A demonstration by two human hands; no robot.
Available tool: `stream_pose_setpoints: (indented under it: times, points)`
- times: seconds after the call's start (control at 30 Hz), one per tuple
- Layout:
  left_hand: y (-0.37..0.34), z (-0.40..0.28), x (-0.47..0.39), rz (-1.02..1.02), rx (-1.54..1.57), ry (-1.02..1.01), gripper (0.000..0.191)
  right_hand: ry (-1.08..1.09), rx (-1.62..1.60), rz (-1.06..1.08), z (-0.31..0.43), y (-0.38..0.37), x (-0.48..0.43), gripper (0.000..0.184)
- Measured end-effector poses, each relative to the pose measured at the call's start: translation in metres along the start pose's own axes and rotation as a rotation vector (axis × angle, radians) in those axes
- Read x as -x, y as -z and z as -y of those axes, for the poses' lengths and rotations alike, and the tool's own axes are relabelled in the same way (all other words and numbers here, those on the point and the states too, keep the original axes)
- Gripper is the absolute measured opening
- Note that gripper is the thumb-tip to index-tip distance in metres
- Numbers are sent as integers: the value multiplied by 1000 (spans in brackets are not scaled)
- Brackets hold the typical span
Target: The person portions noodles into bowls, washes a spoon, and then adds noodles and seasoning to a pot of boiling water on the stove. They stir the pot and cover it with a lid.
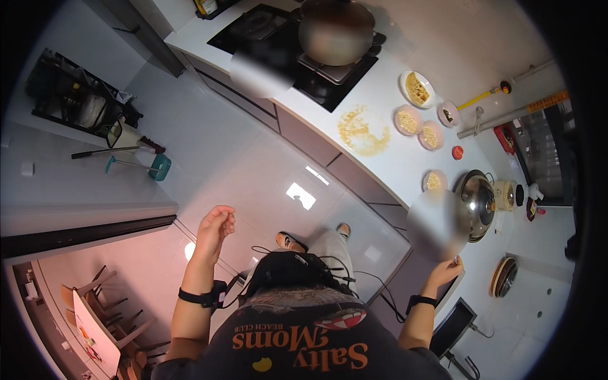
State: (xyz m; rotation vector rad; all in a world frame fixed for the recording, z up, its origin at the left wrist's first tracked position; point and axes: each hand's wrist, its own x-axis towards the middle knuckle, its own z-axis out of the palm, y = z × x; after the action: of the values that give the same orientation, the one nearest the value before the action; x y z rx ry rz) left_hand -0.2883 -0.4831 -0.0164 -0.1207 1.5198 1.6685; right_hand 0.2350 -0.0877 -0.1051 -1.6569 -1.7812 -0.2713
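Observation:
My left hand (219, 225) is raised over the floor, its fingers loosely bent, and I see nothing in it. My right hand (446, 272) is by the edge of the white countertop (403, 166), under a blurred round patch. That patch covers whatever is at its fingertips, so I cannot tell what it holds. Close to it on the counter is a shiny metal lid (477, 202), seemingly on a wide pan. A pink bowl (433, 181) of pale chopped food stands just beyond the patch.
A pot (336, 23), partly blurred, sits on the black gas hob (266, 40). Pink bowls (407, 119), a plate (407, 97) with flatbread, and a cut tomato (457, 152) line the counter near a brown smear (361, 135). The sink (451, 323) is at right.

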Motion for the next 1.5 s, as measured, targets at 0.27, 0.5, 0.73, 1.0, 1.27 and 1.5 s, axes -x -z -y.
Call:
stream_pose_setpoints:
  times: [0.27,0.5,0.73,1.0,1.27,1.5]
  points:
    - [120,-60,-38,-85,175,-138,16,-428,-770,1223,205,-22,181,10]
    - [224,-154,-85,-356,109,-231,13,-163,-752,1701,402,-125,236,12]
    - [305,-257,-96,-566,293,-270,15,84,-795,1859,670,-188,195,13]
    - [444,-319,-168,-644,495,-378,15,516,-880,2144,1047,-215,254,19]
    - [605,-420,-291,-660,518,-377,17,299,-864,2209,1298,-220,327,22]
    - [722,-543,-383,-598,426,-325,16,244,-754,2320,1472,-251,378,24]
